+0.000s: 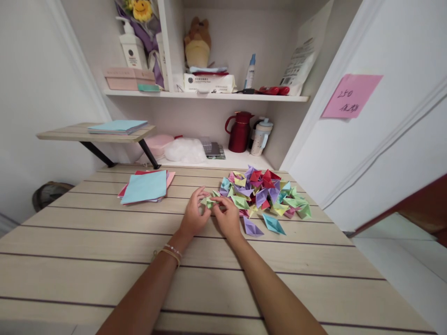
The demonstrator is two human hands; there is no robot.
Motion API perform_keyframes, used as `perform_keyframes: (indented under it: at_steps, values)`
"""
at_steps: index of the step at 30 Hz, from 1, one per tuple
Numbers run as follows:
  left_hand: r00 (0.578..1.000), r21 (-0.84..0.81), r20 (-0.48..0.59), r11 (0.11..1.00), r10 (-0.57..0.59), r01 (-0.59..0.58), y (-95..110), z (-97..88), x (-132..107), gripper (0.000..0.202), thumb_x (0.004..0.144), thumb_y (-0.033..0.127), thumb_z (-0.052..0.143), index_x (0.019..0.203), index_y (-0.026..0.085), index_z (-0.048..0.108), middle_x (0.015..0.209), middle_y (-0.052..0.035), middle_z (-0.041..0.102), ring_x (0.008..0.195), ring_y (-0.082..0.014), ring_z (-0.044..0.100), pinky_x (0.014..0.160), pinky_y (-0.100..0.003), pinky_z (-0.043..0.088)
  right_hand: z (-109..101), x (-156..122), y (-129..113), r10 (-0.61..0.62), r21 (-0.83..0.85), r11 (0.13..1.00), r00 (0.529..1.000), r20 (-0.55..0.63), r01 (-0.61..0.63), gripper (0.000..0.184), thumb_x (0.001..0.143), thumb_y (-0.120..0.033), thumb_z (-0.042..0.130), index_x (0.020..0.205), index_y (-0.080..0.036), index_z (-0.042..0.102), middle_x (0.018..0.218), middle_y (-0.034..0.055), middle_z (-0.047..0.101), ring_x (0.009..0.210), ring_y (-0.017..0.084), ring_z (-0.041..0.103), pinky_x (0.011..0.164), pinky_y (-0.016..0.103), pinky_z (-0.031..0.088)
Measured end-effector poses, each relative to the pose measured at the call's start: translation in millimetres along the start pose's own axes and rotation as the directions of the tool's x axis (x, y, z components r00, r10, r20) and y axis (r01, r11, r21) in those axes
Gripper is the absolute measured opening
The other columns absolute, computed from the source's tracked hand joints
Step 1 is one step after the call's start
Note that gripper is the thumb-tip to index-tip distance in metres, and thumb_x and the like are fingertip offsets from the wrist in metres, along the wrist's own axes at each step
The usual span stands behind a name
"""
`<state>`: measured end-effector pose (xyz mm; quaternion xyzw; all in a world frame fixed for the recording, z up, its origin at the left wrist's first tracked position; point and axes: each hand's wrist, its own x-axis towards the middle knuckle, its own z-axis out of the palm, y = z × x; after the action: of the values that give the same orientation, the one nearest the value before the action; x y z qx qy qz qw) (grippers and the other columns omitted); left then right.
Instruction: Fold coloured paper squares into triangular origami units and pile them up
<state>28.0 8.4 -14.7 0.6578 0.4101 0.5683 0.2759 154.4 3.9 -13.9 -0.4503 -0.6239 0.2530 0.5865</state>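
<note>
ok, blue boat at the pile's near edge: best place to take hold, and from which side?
Probably pinch the blue boat lightly across its middle, coming from the near side. It's thin folded paper, long and tapering to points at both ends; the pile sits behind it and the purple boat to its left.

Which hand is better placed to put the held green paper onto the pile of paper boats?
Probably the right hand: it touches the green paper and is nearer the paper boats than the left hand.
</note>
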Motion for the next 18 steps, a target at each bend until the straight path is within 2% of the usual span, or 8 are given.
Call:
perform_keyframes:
  at_steps: [7, 18]
  values:
    - [1.000, -0.060, -0.010, 0.998, 0.009, -0.010, -3.6, -0.9, 0.3, 0.061, 0.074, 0.008, 0.049, 0.131, 0.020, 0.032, 0.115, -0.0132, 0.053, 0.111, -0.0218, 0.053, 0.086, -0.037, 0.048, -0.1, 0.3, 1.7, 0.070, 0.036, 0.997, 0.997, -0.045, -0.068, 0.022, 0.074, -0.018, 0.050, 0.089, -0.018, 0.067, 0.085, 0.0041, 0.066, 0.073, 0.017, 0.058, 0.069, 0.028, 0.046]
    - [0.999, -0.075, -0.031, 0.996, 0.036, -0.038, -8.0, -0.2, 1.0, 0.058, 0.076, 0.011, 0.049, 0.130, 0.022, 0.031, 0.113, -0.0131, 0.053, 0.108, -0.0218, 0.055, 0.084, -0.038, 0.050, 2.5, -0.5, 3.1, 0.059, 0.032, 0.998, 0.997, -0.040, -0.057, 0.019, 0.071, -0.019, 0.055, 0.085, -0.019, 0.067, 0.085, 0.0042, 0.065, 0.070, 0.015, 0.059, 0.066, 0.028, 0.049]
